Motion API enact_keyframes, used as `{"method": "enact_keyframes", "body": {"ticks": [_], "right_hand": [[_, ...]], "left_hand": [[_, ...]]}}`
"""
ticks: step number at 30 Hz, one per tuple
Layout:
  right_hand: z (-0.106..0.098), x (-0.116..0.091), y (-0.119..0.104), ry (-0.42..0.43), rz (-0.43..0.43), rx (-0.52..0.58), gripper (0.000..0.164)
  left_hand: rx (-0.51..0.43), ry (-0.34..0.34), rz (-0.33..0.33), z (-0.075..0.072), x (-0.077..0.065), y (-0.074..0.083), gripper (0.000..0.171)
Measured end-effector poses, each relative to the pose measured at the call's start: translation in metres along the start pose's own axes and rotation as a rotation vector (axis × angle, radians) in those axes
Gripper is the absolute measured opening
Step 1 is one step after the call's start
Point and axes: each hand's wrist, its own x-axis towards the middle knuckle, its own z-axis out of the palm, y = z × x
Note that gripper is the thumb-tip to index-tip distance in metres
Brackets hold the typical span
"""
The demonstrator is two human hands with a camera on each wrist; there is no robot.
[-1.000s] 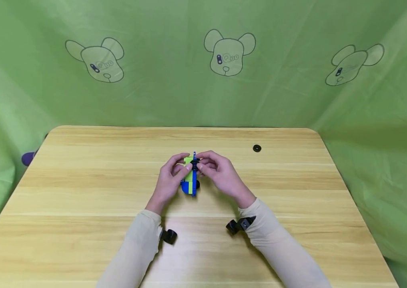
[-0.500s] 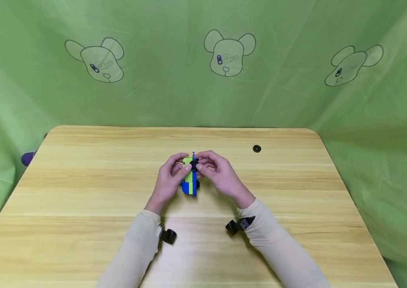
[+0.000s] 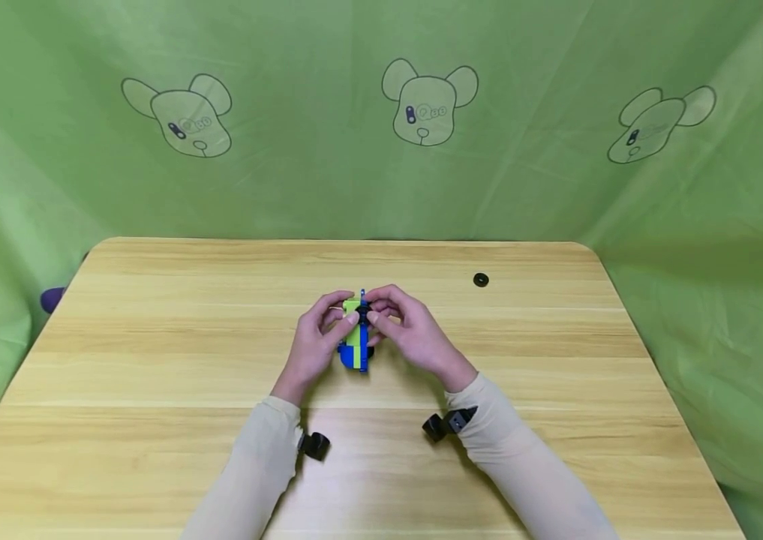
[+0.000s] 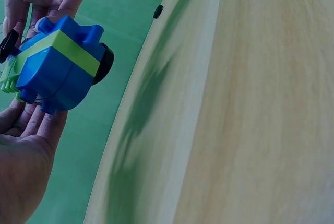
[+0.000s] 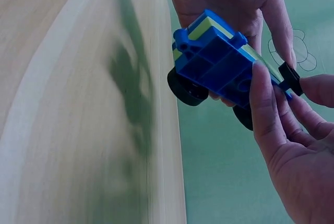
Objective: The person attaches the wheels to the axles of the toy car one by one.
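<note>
The blue and lime toy vehicle (image 3: 356, 337) is between the two hands, held up over the desk, its length pointing away from the person. Near its far end, a black wheel (image 5: 290, 79) is between the tips of the two thumbs; they cover much of it from my head view, so I cannot tell how firmly it sits. The left hand (image 3: 316, 330) grips the vehicle from its left side, but behind the body I cannot follow all its fingers. The right hand (image 3: 411, 326) pinches from the other side, with its thumb against the wheel and its fingers bent at the blue underside.

In my right wrist view a mounted wheel (image 5: 187, 88) shows well, while another wheel (image 5: 243, 117) is partly hidden by a right finger. Both wrist views cut off the hands at their edges. Farther right on the desk (image 3: 151, 360), well apart, lies a black ring (image 3: 481, 280).
</note>
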Motion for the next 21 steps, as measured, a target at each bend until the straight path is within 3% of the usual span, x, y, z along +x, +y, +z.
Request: {"method": "enact_keyframes", "body": {"ticks": [21], "right_hand": [[-0.0011, 0.0003, 0.0023, -0.006, -0.004, -0.006, 0.023]], "left_hand": [[0.011, 0.016, 0.031, 0.0013, -0.0021, 0.0016, 0.039]]}}
